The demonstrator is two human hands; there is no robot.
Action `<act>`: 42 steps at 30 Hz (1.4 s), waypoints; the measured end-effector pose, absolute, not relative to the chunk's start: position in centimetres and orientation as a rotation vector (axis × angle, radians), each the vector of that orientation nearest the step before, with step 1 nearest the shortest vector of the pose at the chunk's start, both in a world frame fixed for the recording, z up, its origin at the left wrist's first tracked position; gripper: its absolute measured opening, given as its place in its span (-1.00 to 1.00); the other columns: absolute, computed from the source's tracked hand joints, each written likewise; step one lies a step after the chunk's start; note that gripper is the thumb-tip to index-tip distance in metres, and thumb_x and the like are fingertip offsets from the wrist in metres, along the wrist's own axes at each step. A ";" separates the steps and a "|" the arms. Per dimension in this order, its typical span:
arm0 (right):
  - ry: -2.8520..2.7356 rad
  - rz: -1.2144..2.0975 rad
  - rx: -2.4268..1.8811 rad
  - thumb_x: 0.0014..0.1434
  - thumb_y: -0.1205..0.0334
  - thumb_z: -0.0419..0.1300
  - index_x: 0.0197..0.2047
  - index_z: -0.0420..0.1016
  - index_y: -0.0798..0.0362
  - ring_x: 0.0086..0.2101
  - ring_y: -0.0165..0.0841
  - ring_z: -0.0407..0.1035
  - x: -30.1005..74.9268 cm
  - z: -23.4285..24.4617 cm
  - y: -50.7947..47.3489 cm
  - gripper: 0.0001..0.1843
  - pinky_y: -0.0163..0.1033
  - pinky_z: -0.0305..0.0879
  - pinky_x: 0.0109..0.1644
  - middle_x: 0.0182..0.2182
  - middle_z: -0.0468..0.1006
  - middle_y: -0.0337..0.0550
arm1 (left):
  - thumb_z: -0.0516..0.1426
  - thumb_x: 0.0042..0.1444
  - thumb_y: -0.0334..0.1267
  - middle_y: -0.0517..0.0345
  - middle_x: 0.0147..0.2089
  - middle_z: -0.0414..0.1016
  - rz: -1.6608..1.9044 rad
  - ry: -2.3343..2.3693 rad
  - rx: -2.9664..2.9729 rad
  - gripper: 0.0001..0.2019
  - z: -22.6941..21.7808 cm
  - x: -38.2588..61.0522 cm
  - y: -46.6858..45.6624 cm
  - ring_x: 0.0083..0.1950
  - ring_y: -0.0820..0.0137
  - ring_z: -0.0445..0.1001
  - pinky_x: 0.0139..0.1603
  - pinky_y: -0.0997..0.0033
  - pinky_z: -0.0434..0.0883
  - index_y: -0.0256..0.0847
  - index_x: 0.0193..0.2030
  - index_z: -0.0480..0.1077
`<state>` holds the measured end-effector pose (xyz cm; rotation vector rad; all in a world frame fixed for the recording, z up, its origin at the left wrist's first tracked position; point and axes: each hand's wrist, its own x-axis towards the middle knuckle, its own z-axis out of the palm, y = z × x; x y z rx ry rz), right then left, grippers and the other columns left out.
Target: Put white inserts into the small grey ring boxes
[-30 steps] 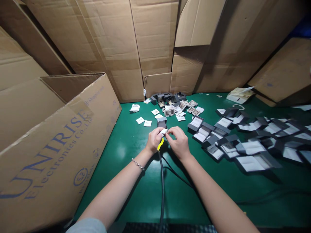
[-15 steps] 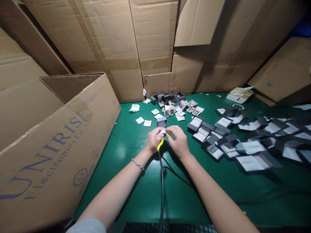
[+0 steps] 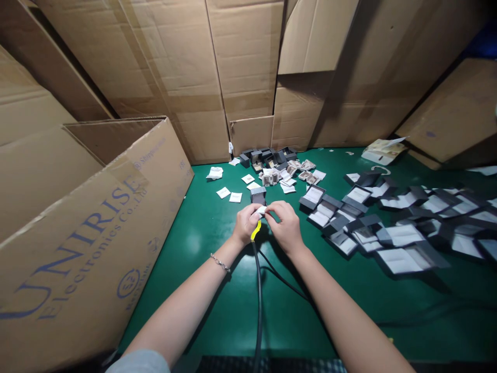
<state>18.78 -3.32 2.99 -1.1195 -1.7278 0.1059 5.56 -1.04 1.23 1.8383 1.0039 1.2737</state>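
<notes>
My left hand [image 3: 246,224], with a chain bracelet at the wrist, is closed on a small white piece [image 3: 261,210]. My right hand [image 3: 285,224] meets it from the other side, thumb and forefinger pinched at the edge of the same piece. Just under the left fingers a yellow curved part [image 3: 256,231] shows, joined to a black cable [image 3: 258,295] running toward me; whether the left hand also grips it I cannot tell. Right beyond my fingertips stands a small dark grey box [image 3: 258,195], its lid raised.
Many open dark boxes with white lining [image 3: 357,235] spread over the right of the green table [image 3: 186,295]. At the back lies a pile of dark boxes and pale inserts [image 3: 271,177]. White cards [image 3: 235,197] lie left of it. A large carton [image 3: 93,243] stands at left.
The white piece between my fingers has shifted slightly and shows a little more plainly. Both hands stay almost in place, and the boxes and cards have not moved.
</notes>
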 end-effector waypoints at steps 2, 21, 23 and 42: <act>-1.716 0.096 -1.126 0.11 0.37 0.10 -0.42 0.37 0.00 -0.34 -0.33 0.29 18.8 3.0 -3.4 -0.89 -0.23 0.24 -0.25 -0.41 0.43 -0.19 | -0.10 0.09 -0.04 0.06 -0.31 0.47 1.265 1.015 1.836 -0.62 1.3 5.6 -1.1 -0.29 0.35 0.40 -0.28 0.42 0.31 -0.30 -0.29 0.38; -1.688 0.092 -1.197 0.09 0.38 0.12 -0.40 0.37 0.01 -0.34 -0.33 0.27 18.7 3.2 -3.4 -0.92 -0.22 0.20 -0.23 -0.42 0.43 -0.20 | -0.09 0.09 -0.05 0.06 -0.32 0.47 1.261 1.017 1.835 -0.62 1.2 5.6 -1.0 -0.30 0.35 0.40 -0.28 0.41 0.31 -0.30 -0.27 0.39; -1.693 0.106 -1.203 0.10 0.37 0.11 -0.34 0.39 0.01 -0.31 -0.32 0.27 18.7 3.2 -3.4 -0.92 -0.22 0.20 -0.21 -0.37 0.45 -0.19 | -0.09 0.09 -0.05 0.06 -0.32 0.47 1.264 1.017 1.834 -0.62 1.2 5.6 -1.0 -0.29 0.35 0.40 -0.28 0.41 0.31 -0.30 -0.27 0.39; -1.704 0.087 -1.238 0.10 0.34 0.10 -0.38 0.42 0.00 -0.30 -0.29 0.28 18.8 3.1 -3.4 -0.90 -0.17 0.23 -0.19 -0.38 0.44 -0.16 | -0.09 0.10 -0.02 0.05 -0.30 0.47 1.245 1.070 1.818 -0.59 1.0 5.7 -0.8 -0.26 0.33 0.41 -0.30 0.43 0.32 -0.30 -0.23 0.40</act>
